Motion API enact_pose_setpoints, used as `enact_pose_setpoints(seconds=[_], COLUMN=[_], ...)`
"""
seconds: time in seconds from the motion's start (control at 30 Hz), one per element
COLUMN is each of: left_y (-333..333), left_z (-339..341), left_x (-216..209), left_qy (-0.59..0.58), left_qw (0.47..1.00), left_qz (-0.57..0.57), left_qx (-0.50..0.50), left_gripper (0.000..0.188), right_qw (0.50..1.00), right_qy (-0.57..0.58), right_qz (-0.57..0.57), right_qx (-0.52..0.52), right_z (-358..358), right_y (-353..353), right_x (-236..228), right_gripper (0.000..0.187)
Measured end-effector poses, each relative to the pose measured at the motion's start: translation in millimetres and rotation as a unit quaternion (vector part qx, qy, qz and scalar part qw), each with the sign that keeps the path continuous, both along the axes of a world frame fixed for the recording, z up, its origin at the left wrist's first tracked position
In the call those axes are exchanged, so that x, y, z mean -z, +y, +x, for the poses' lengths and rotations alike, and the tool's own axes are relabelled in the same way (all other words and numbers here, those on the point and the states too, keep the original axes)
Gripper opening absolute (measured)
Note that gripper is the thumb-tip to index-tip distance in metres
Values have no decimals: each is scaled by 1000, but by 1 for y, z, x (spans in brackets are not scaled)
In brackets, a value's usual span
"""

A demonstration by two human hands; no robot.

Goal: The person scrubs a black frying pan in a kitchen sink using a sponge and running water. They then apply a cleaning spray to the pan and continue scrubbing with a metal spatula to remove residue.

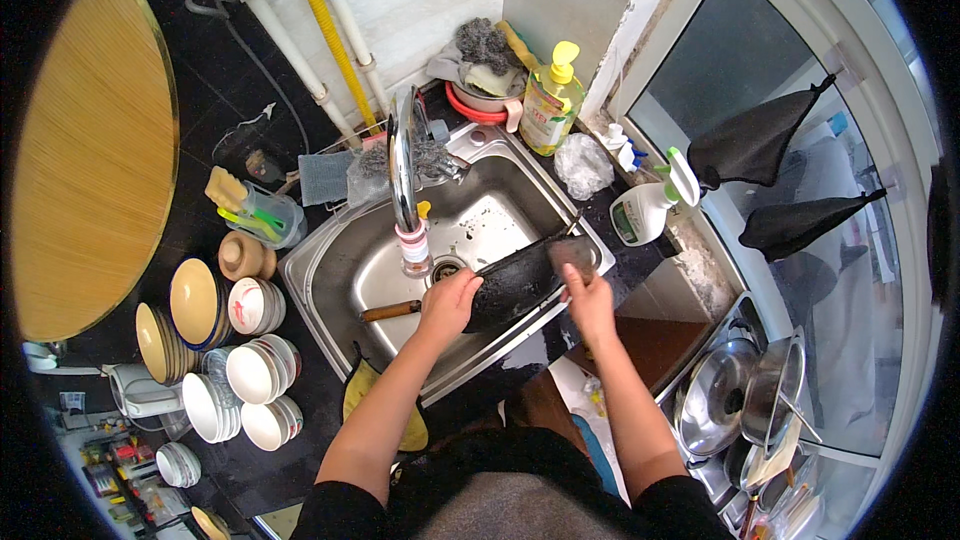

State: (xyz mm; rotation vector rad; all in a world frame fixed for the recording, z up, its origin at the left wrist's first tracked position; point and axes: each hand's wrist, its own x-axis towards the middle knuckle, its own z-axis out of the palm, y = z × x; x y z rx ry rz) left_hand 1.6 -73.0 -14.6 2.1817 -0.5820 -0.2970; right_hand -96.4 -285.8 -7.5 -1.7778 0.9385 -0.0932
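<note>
A black wok (512, 288) lies tilted in the steel sink (375, 275), its wooden handle (390, 311) pointing left. My left hand (450, 306) is closed on the wok's edge close to that handle. At the wok's right side, my right hand (590, 306) presses a greyish-brown scouring pad (570, 256), slightly blurred, against the dark surface. Above the basin arches a chrome faucet (402, 170); whether water runs from it I cannot tell. Dark bits are scattered over the basin floor, and the drain (447, 268) shows beside the wok.
Stacked bowls (255, 375) crowd the left counter. A yellow soap bottle (552, 105) and a white spray bottle (645, 208) stand behind and right of the sink. A yellow cloth (395, 408) hangs at its front edge. Metal pans (715, 395) sit lower right.
</note>
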Motion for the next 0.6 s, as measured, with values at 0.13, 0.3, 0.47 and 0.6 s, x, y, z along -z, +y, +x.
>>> enact_pose_setpoints(seconds=[0.13,0.3,0.47,0.6], left_y=[3,5,1,3], left_z=[3,2,7,9], left_x=[3,3,-2,-3], left_qy=[-3,12,-1,12], left_qw=[1000,1000,1000,1000], left_qz=[-2,-9,-10,-1], left_qx=[-4,1,4,8], left_gripper=[24,25,25,25], right_qw=[944,912,888,865], right_qy=[-47,22,-27,5], right_qz=[321,410,447,501], right_qx=[58,3,107,27], right_z=[1,-2,3,-1], right_y=[47,58,33,37], right_x=[-21,-15,-13,-17], right_gripper=[37,33,38,36])
